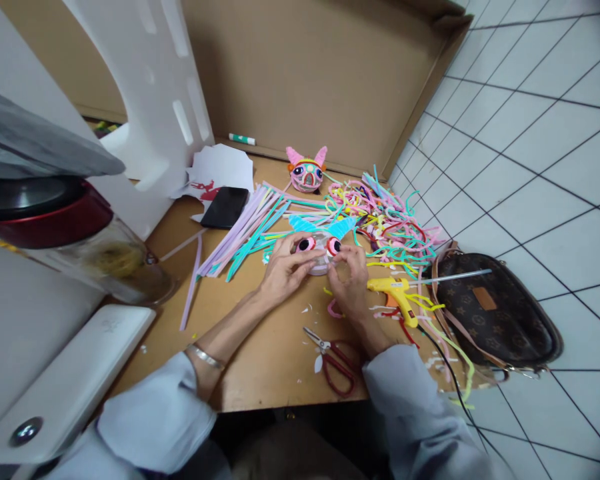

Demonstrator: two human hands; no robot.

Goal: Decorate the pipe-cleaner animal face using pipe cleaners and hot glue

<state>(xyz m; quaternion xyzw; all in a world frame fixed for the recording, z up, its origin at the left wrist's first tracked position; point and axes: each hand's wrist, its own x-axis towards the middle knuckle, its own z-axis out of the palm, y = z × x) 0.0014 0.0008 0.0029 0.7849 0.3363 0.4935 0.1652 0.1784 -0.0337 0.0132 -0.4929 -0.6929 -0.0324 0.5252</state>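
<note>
Between my hands is a clear, round animal-head craft [320, 269] with blue fuzzy ears [342, 227] and two pink-rimmed black eyes [306, 245]. My left hand [286, 270] holds its left side, thumb and fingers closed against it near one eye. On the other side my right hand [349, 275] has its fingers bent around the edge, pinching by the right eye. Fingers partly cover the lower part of the craft. A yellow glue gun [396, 291] lies just right of my right hand. Red-handled scissors [336, 362] rest on the table below my hands.
Behind stands a finished-looking pink-eared craft head [307, 175]. Pipe cleaners lie in a bundle [247, 230] and a tangled heap [387, 223]. A phone [225, 207] is at the left, a brown handbag [495, 310] at the right, a glass jar [120, 260] far left. The glue gun's cord [450, 363] trails off the table.
</note>
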